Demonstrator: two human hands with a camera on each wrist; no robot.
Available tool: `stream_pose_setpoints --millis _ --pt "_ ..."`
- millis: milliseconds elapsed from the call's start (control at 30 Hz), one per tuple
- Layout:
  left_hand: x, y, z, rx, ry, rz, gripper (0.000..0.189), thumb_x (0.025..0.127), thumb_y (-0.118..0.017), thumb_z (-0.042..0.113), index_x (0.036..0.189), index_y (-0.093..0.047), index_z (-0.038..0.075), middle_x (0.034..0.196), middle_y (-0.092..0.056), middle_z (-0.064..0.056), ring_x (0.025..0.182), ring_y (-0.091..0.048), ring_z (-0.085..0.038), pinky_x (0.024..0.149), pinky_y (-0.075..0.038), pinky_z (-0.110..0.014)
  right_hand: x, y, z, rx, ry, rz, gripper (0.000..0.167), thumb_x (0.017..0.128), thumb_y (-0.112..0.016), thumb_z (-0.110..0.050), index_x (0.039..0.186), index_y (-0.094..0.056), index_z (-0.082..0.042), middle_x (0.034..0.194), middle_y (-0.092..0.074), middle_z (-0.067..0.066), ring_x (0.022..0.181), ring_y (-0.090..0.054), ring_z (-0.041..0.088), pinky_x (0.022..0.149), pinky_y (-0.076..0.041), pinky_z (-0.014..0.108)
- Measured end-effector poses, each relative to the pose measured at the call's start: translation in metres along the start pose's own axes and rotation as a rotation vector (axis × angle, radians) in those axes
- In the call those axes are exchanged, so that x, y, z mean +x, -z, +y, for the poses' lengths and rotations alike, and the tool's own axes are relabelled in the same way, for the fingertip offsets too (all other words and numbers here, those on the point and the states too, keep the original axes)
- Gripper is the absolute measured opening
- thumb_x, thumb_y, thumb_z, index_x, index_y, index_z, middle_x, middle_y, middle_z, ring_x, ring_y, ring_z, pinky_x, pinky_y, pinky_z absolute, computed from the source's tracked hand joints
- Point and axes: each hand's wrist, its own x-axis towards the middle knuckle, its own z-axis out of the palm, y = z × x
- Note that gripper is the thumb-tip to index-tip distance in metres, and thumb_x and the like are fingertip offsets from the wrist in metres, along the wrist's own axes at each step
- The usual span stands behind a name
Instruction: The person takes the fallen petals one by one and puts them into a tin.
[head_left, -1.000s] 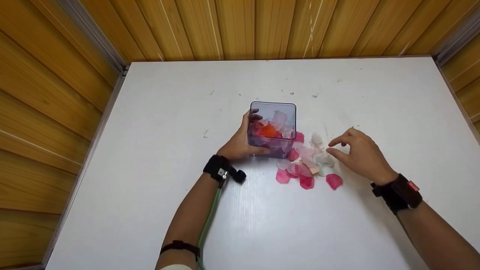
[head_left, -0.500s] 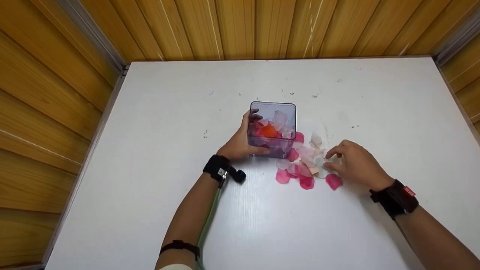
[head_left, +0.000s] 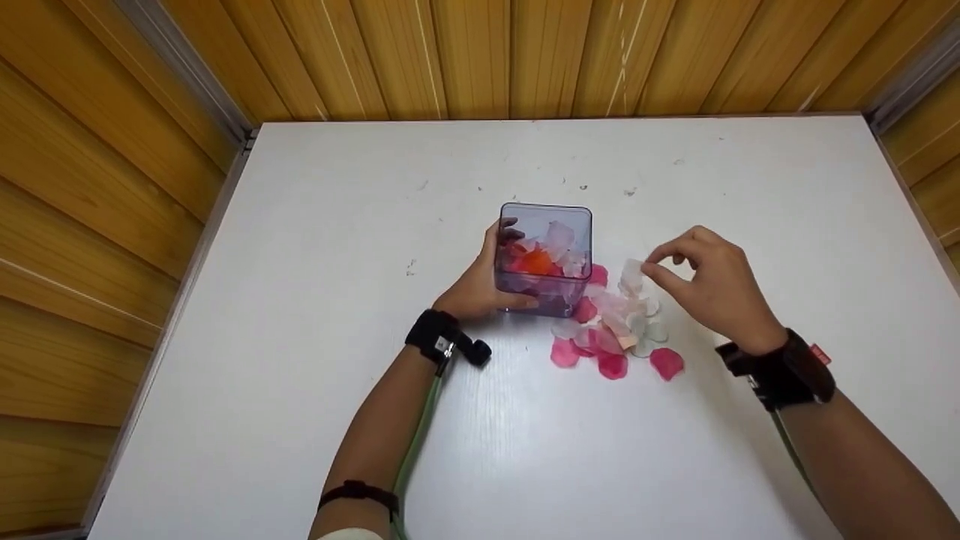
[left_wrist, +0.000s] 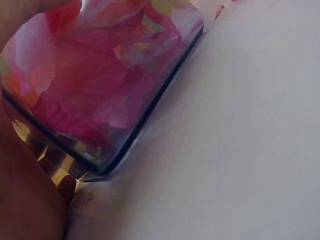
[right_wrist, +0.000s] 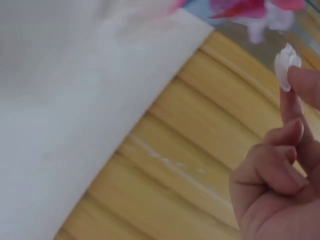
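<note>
My left hand (head_left: 472,289) grips a clear, purple-tinted square box (head_left: 546,296), thumb across the near side and fingers around the left side. Pink, white and orange petals (head_left: 537,261) lie inside it, and the left wrist view shows these petals (left_wrist: 95,75) through the box wall. With thumb and forefinger my right hand (head_left: 712,281) pinches a white petal (right_wrist: 286,65), held up to the right of the box; its other fingers are curled in. Below that hand, on the table, spreads a loose pile of pink, white and peach petals (head_left: 611,326).
The white table (head_left: 337,195) carries small dark specks behind the box. Wooden slatted panels (head_left: 480,60) rise along the back and the left side. A single deep pink petal (head_left: 667,364) lies at the right edge of the pile.
My right hand first went down to the pile's right side, then rose and moved back, and now has a white petal between its fingertips. The left hand and box stay still.
</note>
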Motion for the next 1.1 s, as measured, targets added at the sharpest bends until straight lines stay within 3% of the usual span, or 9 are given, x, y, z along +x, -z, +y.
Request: stream_pose_setpoints --millis 100,300,467,600,733,900,1100 --pt "0.0 -0.001 0.0 0.007 0.002 -0.004 0.121 0.072 -0.096 0.027 0.159 -0.012 0.022 0.153 -0.037 -0.008 0.141 -0.038 -0.013 0.121 -0.028 -0.033 0.018 -0.009 -0.022 0.053 0.007 0.024 0.011 0.088 -0.083 -0.007 0.095 -0.078 -0.001 0.084 -0.061 0.011 0.081 -0.048 0.02 0.069 -0.037 0.031" --pt "0.0 -0.003 -0.002 -0.003 0.004 -0.015 0.121 0.073 -0.094 0.031 0.159 -0.01 0.022 0.153 -0.036 -0.005 0.14 -0.039 -0.012 0.12 -0.03 -0.032 0.049 -0.039 -0.054 0.091 0.036 -0.021 0.011 0.089 -0.082 -0.008 0.096 -0.079 -0.001 0.084 -0.059 0.013 0.082 -0.051 0.025 0.072 -0.04 0.037" --pt "0.0 -0.001 -0.004 -0.016 -0.006 -0.016 0.119 0.073 -0.093 0.027 0.159 -0.01 0.022 0.151 -0.036 -0.006 0.137 -0.041 -0.014 0.119 -0.032 -0.033 0.069 -0.06 -0.062 0.051 0.022 -0.049 0.015 0.089 -0.082 -0.012 0.098 -0.08 0.0 0.087 -0.059 0.016 0.084 -0.054 0.029 0.074 -0.043 0.04" --pt "0.0 0.003 -0.003 -0.004 -0.009 -0.021 0.119 0.074 -0.093 0.028 0.159 -0.01 0.02 0.152 -0.036 -0.008 0.138 -0.04 -0.015 0.119 -0.031 -0.034 0.073 -0.061 -0.061 0.044 0.012 -0.055 0.018 0.088 -0.083 -0.012 0.101 -0.08 0.0 0.088 -0.059 0.015 0.086 -0.055 0.03 0.073 -0.042 0.04" --pt "0.001 0.004 0.0 0.002 -0.012 -0.007 0.119 0.073 -0.093 0.027 0.159 -0.012 0.02 0.153 -0.037 -0.008 0.139 -0.04 -0.014 0.12 -0.029 -0.033 0.062 -0.043 -0.054 0.046 0.022 -0.029 0.019 0.088 -0.083 -0.01 0.104 -0.079 0.0 0.088 -0.058 0.014 0.086 -0.054 0.029 0.073 -0.04 0.039" --pt "0.001 0.005 0.002 0.02 -0.007 -0.006 0.118 0.073 -0.094 0.027 0.158 -0.012 0.022 0.152 -0.037 -0.005 0.141 -0.039 -0.013 0.121 -0.026 -0.032 0.029 -0.019 -0.031 -0.007 0.037 0.0 0.015 0.086 -0.084 -0.005 0.099 -0.079 0.0 0.086 -0.059 0.011 0.083 -0.054 0.025 0.069 -0.038 0.036" --pt "0.001 0.006 0.002 0.034 0.011 0.008 0.12 0.072 -0.095 0.027 0.158 -0.012 0.023 0.151 -0.038 -0.004 0.141 -0.039 -0.013 0.121 -0.026 -0.032 -0.027 -0.005 0.008 -0.116 -0.004 -0.115 0.016 0.082 -0.087 -0.004 0.096 -0.079 -0.002 0.084 -0.059 0.008 0.08 -0.056 0.025 0.063 -0.042 0.034"
